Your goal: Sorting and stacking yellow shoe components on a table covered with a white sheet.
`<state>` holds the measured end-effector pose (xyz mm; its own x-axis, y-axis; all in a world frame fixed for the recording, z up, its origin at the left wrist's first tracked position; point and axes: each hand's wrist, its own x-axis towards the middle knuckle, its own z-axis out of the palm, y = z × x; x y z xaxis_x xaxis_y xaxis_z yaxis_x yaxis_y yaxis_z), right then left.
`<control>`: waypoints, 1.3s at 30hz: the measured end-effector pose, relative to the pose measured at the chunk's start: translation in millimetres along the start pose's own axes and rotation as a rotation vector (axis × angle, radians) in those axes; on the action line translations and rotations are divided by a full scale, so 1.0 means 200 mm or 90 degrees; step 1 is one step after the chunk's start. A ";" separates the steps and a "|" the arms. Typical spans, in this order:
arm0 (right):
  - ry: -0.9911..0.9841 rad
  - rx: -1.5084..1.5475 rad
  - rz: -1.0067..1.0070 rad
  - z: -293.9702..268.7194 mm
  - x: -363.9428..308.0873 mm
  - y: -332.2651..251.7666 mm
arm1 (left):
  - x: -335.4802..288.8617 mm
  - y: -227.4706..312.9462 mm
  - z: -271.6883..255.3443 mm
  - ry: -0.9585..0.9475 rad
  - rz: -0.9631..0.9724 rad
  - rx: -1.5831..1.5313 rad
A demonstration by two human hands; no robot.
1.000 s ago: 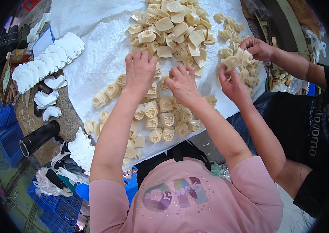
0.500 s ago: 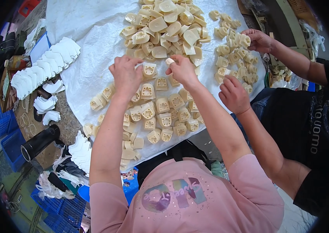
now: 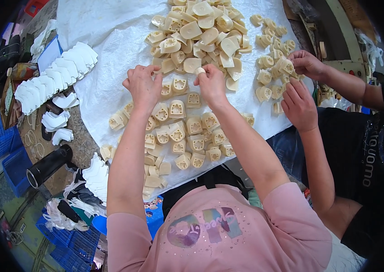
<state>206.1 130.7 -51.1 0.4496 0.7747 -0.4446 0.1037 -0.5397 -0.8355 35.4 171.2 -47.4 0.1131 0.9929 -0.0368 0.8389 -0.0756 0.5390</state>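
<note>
My left hand (image 3: 143, 86) hovers over the sheet beside the standing cream shoe heels (image 3: 177, 109), fingers bent but apart, with nothing visible in them. Across a small gap, my right hand (image 3: 212, 87) is just below the large heap of cream heels (image 3: 196, 34). Its thumb and index finger are apart, and a pale cover or wrap (image 3: 200, 70) shows at a fingertip. Between my hands stand a few heels (image 3: 179, 84) with their hollow, D-shaped ends up. More heels, in loose rows, sit between my forearms, some partly hidden by my arms.
At the right, a co-worker's two hands (image 3: 301, 102) handle a smaller group of cream heels (image 3: 269, 63). White stacked shaped pieces (image 3: 56, 75) lie left of the white sheet (image 3: 92, 86). A black boot-like tube (image 3: 49, 165) and blue crates (image 3: 17, 167) are at lower left.
My hands have drawn slightly apart, with the left one shifted a little left and the right one right. The co-worker's nearer hand has moved right, close to their other hand.
</note>
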 end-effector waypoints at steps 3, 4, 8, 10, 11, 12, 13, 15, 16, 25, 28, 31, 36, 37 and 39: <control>0.000 -0.216 -0.165 -0.10 -0.09 -0.04 | 0.02 -0.05 -0.08 0.006 -0.033 -0.005; 0.013 -0.272 -0.260 -0.14 -0.12 -0.05 | 0.03 -0.07 -0.11 0.012 -0.041 -0.001; -0.012 -0.358 -0.533 -0.07 -0.15 -0.17 | 0.03 -0.20 -0.25 0.074 -0.074 0.002; -0.034 -0.388 -0.590 0.06 -0.14 -0.23 | 0.02 -0.28 -0.30 0.106 -0.080 0.006; -0.075 -0.495 -0.654 0.14 -0.13 -0.25 | 0.00 -0.31 -0.32 0.110 -0.091 0.011; -0.113 -0.605 -0.714 0.20 -0.11 -0.27 | -0.02 -0.33 -0.34 0.112 -0.100 0.015; -0.111 -0.606 -0.717 0.27 -0.08 -0.28 | -0.03 -0.33 -0.35 0.103 -0.108 0.023; -0.099 -0.621 -0.862 0.39 -0.02 -0.28 | -0.07 -0.35 -0.36 0.103 -0.101 0.035; -0.097 -0.623 -0.861 0.43 0.01 -0.26 | -0.09 -0.37 -0.35 0.098 -0.096 0.050; -0.346 -0.769 -0.726 0.41 -0.04 -0.20 | -0.15 -0.63 -0.33 -0.023 0.017 0.196; -0.235 -0.609 -0.732 0.29 -0.06 -0.19 | -0.18 -0.72 -0.33 -0.067 0.061 0.330; -0.103 -0.609 -0.651 0.13 -0.05 -0.23 | -0.19 -0.76 -0.34 -0.096 0.065 0.354; 0.090 -0.596 -0.671 0.04 0.00 -0.30 | -0.20 -0.88 -0.44 -0.126 0.101 0.405; 0.088 -0.623 -0.683 0.04 0.01 -0.33 | -0.22 -0.91 -0.47 -0.122 0.106 0.403; 0.088 -0.657 -0.685 0.07 0.02 -0.36 | -0.24 -0.95 -0.50 -0.091 0.132 0.385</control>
<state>187.8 177.1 3.7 -0.1756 0.9372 0.3013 0.9683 0.2196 -0.1189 -182.6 146.2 -63.4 0.3398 0.9333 -0.1162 0.9387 -0.3442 -0.0193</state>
